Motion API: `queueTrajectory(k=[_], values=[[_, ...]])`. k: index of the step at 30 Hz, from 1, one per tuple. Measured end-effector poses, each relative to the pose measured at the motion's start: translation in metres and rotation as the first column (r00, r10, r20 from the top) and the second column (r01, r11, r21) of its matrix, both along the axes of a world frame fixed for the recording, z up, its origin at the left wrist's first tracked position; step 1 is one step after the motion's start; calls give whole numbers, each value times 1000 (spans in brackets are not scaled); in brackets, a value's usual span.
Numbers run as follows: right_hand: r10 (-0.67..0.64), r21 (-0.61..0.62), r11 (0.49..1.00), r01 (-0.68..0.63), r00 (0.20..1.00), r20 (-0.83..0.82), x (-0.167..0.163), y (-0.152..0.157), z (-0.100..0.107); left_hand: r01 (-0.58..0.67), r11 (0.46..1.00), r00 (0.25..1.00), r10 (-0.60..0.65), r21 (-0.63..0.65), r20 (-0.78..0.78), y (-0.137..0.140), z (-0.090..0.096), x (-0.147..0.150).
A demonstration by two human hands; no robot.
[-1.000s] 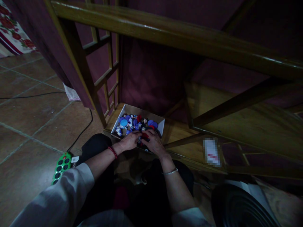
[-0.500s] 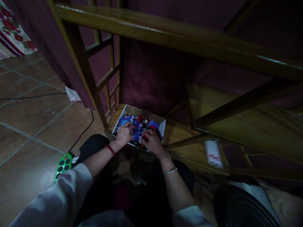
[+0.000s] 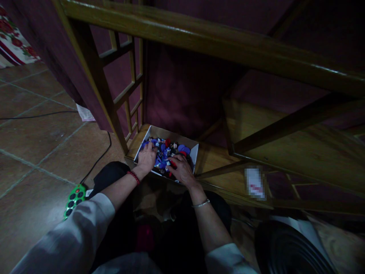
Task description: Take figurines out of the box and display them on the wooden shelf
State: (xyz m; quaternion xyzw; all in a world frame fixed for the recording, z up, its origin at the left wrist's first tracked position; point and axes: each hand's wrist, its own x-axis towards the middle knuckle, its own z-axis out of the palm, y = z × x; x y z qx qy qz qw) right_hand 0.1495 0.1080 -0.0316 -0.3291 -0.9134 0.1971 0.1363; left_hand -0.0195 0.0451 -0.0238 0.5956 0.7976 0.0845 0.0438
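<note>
A shallow white cardboard box (image 3: pixel 194 155) holds a heap of small blue, red, black and white pieces (image 3: pixel 161 156), some of which look like little figures or badges. Over its left part rests my left hand (image 3: pixel 147 156), fingers bent down and apart among the pieces, with no piece visible in its grasp. On the right side my right hand (image 3: pixel 182 169) reaches in, fingers spread and touching the pieces near a red one. Both sets of fingertips are partly lost in the dim heap.
The box stands on a low wooden shelf (image 3: pixel 213 163) of a frame with a thick upper rail (image 3: pixel 182 32) and a lattice side (image 3: pixel 128 91). A blurred white item (image 3: pixel 255 183) lies to the right. A green power strip (image 3: pixel 74 199) and cable lie on the tiled floor (image 3: pixel 34 190).
My left hand has shifted slightly left within the box, away from the right hand, and its fingers have spread. My right hand remains in nearly the same place.
</note>
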Motion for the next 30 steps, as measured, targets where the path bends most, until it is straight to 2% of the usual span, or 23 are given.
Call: queueTrajectory(k=[7, 13, 22, 30], values=[[6, -29, 1000, -7, 999, -41, -2, 1, -1, -31, 996, 1000, 31, 82, 6, -1, 0, -1], [-2, -39, 999, 0, 998, -61, -3, 1, -3, -42, 996, 999, 41, 81, 6, -3, -4, -1], [-6, -63, 998, 2, 998, -61, -4, 1, -2, -20, 998, 999, 17, 62, 49, -2, 2, -3], [-13, -82, 997, 6, 997, -80, -4, 2, -3, 53, 988, 987, -73, 142, 142, -4, -2, -7]])
